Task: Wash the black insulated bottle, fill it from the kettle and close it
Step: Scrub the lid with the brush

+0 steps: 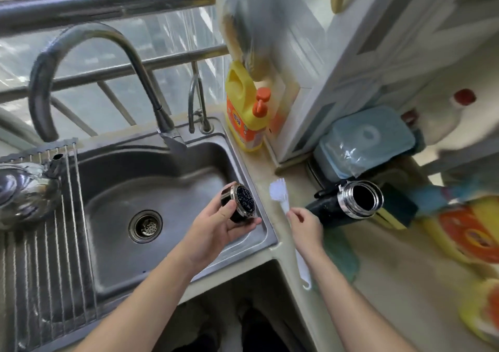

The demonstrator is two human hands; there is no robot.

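The black insulated bottle (pixel 348 203) lies on its side on the counter right of the sink, its open steel mouth turned toward me. My left hand (pixel 216 224) grips the bottle's black lid (pixel 240 202) over the sink's right edge, inner side up. My right hand (pixel 305 224) pinches the handle of a white brush (pixel 279 192), whose bristles point away over the counter between sink and bottle. A shiny steel kettle (pixel 24 189) sits at the far left on the drying rack.
The steel sink (pixel 151 189) has a curved faucet (pixel 81 62) above it. A yellow detergent bottle (pixel 245 108) with an orange pump stands behind the sink. A blue-lidded container (pixel 364 143), sponges and yellow-orange bottles (pixel 472 238) crowd the counter at right.
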